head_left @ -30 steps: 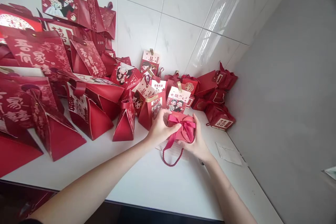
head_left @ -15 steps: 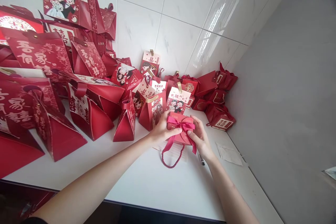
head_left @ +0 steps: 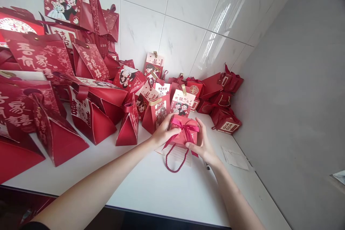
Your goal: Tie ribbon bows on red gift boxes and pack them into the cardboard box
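A small red gift box point(head_left: 183, 136) with a crimson ribbon bow point(head_left: 186, 128) tied across it is held between my two hands, over the white table. My left hand point(head_left: 165, 131) grips its left side, the thumb lying on the ribbon. My right hand point(head_left: 202, 144) holds the right side, thumb near the lower front edge. From the box a twisted dark-red cord handle point(head_left: 176, 169) hangs toward me in a loop. Beneath the box lies a sheet of lined paper point(head_left: 176, 156), partly covered. A pen point(head_left: 207, 165) shows just beside my right wrist, mostly hidden.
Many red gift boxes, including a triangular one point(head_left: 128, 125), crowd the left and back of the table point(head_left: 151, 190). More boxes point(head_left: 228, 120) stack at the back right. A white paper packet point(head_left: 235, 158) lies near the grey wall point(head_left: 291, 97) on the right.
The box has tilted slightly between my hands, showing more of its face. My left thumb has shifted left along the ribbon, and my right thumb has moved down and left.
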A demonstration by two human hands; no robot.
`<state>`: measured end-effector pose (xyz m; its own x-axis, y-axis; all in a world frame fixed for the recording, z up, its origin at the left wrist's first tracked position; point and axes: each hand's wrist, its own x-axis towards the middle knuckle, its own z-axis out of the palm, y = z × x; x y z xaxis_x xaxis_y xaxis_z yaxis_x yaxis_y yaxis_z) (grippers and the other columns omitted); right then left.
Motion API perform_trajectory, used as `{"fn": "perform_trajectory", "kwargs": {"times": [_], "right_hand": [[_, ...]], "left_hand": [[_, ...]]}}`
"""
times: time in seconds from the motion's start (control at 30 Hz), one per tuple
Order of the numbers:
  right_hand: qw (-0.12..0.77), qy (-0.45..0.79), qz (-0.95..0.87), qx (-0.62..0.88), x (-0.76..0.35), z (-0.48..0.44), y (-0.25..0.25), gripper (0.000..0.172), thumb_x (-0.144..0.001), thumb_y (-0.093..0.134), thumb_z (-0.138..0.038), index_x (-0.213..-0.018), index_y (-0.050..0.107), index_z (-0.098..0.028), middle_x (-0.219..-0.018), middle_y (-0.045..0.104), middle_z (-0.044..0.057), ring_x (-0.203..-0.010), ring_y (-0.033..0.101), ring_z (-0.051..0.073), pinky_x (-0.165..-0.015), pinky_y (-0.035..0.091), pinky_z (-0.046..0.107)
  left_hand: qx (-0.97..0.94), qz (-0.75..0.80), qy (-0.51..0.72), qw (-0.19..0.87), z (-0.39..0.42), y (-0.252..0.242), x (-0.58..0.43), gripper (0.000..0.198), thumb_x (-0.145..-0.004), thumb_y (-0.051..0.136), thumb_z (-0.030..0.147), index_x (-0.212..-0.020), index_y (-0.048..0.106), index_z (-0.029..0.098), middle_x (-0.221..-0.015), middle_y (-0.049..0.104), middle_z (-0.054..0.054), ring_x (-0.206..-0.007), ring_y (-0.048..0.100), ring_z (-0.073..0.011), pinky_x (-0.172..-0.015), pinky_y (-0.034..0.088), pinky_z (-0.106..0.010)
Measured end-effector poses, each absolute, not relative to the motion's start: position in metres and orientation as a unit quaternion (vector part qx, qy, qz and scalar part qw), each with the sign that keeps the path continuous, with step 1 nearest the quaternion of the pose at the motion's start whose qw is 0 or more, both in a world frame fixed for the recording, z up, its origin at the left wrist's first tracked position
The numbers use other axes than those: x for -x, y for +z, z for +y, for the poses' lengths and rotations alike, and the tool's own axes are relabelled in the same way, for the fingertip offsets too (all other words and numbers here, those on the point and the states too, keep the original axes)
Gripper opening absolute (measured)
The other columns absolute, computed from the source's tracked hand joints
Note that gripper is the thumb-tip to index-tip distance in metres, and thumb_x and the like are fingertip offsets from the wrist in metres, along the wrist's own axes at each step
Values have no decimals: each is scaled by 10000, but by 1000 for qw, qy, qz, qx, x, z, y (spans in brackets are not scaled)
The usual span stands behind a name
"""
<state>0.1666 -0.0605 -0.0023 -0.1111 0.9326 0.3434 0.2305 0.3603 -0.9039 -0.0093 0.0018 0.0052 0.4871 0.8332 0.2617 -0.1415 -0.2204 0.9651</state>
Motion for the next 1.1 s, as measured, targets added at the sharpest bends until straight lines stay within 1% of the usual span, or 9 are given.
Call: {"fn": "perform_trajectory", "kwargs": {"times": [0.1,0.13,0.27,0.33,0.43,0.57,0.73,0.87,1.1], "right_hand": [[492,356,-659,444,-166,-61,-2,983,-669,752,-451,-1400,109,-312,-1453,266,90,-1315,340,278,-1088,312,485],[495,362,-657,439,-167,-61,-3,971,-673,744,-470,-1398,119,-310,-1451,275,90,-1314,341,278,-1086,313,486],[523,396,-634,411,-173,-57,-6,663,-805,587,-515,-1346,254,-323,-1415,344,64,-1299,365,256,-1064,346,484],[525,398,-632,408,-176,-57,-7,598,-819,589,-463,-1321,289,-336,-1387,375,54,-1275,393,246,-1041,380,472],[512,395,-648,404,-176,-58,-5,687,-783,649,-406,-1344,256,-348,-1389,369,54,-1267,402,245,-1035,390,463],[485,398,-664,406,-173,-61,-2,861,-749,690,-404,-1409,140,-339,-1432,317,72,-1290,378,253,-1060,357,476],[489,370,-661,432,-169,-63,0,986,-699,745,-401,-1431,87,-340,-1442,302,80,-1297,375,262,-1075,332,485],[479,354,-672,439,-168,-64,1,1027,-685,756,-404,-1441,65,-328,-1451,296,90,-1310,360,266,-1076,332,486],[453,313,-698,457,-170,-63,-3,1061,-714,716,-423,-1452,-39,-310,-1471,258,110,-1326,331,280,-1083,288,534]], "left_hand": [[-663,263,436,549,2,5,9,572,-704,563,338,-1227,389,185,-1179,545,-66,-1135,489,-252,-1008,349,-373],[-666,261,437,546,2,5,9,559,-707,562,334,-1217,393,180,-1155,556,-66,-1120,497,-249,-1000,357,-373],[-670,245,446,540,3,4,9,508,-707,569,321,-1169,416,177,-1116,561,-62,-1092,512,-237,-984,368,-364],[-670,234,448,543,4,2,9,498,-710,570,316,-1166,418,185,-1117,554,-59,-1081,520,-230,-971,376,-354],[-680,223,441,541,6,-2,10,500,-723,569,322,-1180,407,199,-1109,556,-54,-1067,528,-229,-959,385,-358],[-703,209,435,523,9,-6,13,514,-737,571,330,-1197,388,195,-1121,554,-60,-1075,526,-240,-975,381,-374],[-720,206,444,492,9,-7,13,479,-760,558,325,-1191,398,192,-1124,551,-66,-1083,523,-248,-988,377,-388],[-725,217,453,471,8,-7,13,431,-798,522,337,-1188,407,195,-1149,542,-71,-1099,516,-246,-1005,361,-394],[-737,205,438,473,12,-6,15,504,-783,546,359,-1232,384,196,-1152,556,-65,-1105,525,-247,-1002,372,-375]]}}
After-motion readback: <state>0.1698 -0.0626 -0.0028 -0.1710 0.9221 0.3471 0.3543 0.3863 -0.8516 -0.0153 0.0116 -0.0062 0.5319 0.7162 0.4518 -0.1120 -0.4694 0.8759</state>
